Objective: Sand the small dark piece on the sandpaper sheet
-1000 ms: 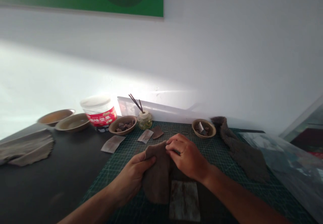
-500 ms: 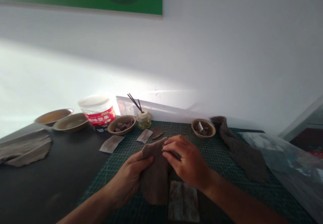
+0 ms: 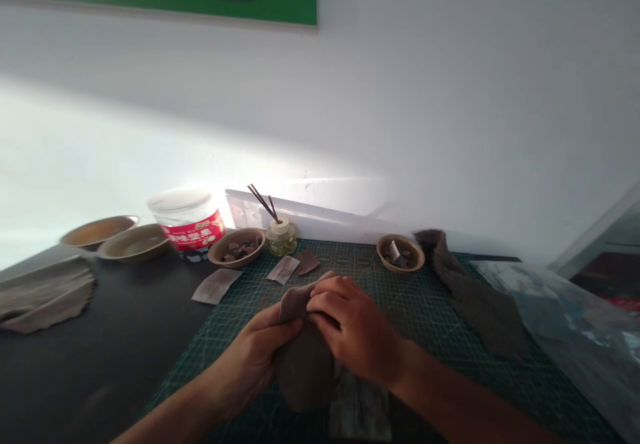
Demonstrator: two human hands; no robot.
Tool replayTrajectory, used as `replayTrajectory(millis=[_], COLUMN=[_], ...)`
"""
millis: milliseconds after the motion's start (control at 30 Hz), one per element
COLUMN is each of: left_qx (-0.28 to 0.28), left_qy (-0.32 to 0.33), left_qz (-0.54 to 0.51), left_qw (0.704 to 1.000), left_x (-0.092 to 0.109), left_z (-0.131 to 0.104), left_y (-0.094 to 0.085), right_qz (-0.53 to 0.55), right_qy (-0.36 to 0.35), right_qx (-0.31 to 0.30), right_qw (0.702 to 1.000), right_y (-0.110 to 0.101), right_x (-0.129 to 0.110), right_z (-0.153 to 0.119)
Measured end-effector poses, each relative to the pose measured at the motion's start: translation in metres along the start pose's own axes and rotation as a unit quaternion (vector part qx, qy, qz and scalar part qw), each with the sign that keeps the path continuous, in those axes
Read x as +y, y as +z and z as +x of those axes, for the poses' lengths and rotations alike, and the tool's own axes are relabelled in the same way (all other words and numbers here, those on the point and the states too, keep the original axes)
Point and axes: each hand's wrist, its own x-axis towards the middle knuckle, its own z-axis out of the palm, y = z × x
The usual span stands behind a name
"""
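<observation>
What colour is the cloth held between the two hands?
The cloth is greyish brown, best seen in the head view.

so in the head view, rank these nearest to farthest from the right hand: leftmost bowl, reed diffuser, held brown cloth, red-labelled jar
1. Brown cloth: touching the right hand, held in both hands
2. Reed diffuser: beyond the hands, to the left
3. Red-labelled jar: farther left
4. Leftmost bowl: far left, past the jar

Bright light (image 3: 75, 144) slants across the white wall (image 3: 440, 111).
</observation>
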Motion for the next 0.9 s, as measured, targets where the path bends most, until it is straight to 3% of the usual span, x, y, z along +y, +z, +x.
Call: replayTrajectory(millis=[267, 433, 700, 900], left_qx=[0.012, 0.008, 0.014, 0.006], left_qy=[0.024, 0.021, 0.029, 0.032], left_qz=[-0.007, 0.016, 0.018, 0.009], left_qw=[1.000, 1.000, 0.999, 0.999], left_x=[0.000, -0.001, 0.000, -0.001], left_z=[-0.001, -0.001, 0.000, 0.000], left_y=[0.005, 0.003, 0.008, 0.003], right_qz=[0.008, 0.023, -0.031, -0.095], right_qy=[0.064, 0.008, 0.062, 0.046], right_qx=[0.070, 0.011, 0.018, -0.026], right_qw=[0.995, 1.000, 0.997, 0.994], right_y=[-0.006, 0.004, 0.003, -0.007], right_x=[0.011, -0.004, 0.017, 0.002], right_z=[0.000, -0.004, -0.005, -0.001])
